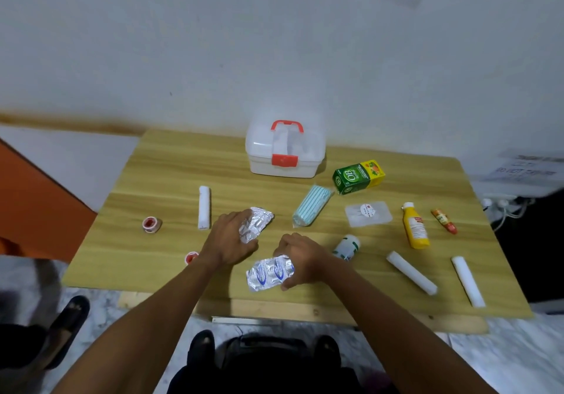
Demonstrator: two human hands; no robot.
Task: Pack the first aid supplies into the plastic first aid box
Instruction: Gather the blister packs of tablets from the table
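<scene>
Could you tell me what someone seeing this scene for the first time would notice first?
Most likely the two hands at the near middle of the table: the left hand grips one silver blister pack, the right hand another. Behind them, by the wall, stands the white first aid box, shut, with its red handle and latch. Supplies lie scattered around, the yellow bottle on the right standing out.

Beside the left hand (pixel 230 239), a red tape roll (pixel 191 257) is half hidden by the wrist. The right hand (pixel 300 259) covers one end of a blister pack (pixel 268 273); its print is too blurred to read.
</scene>
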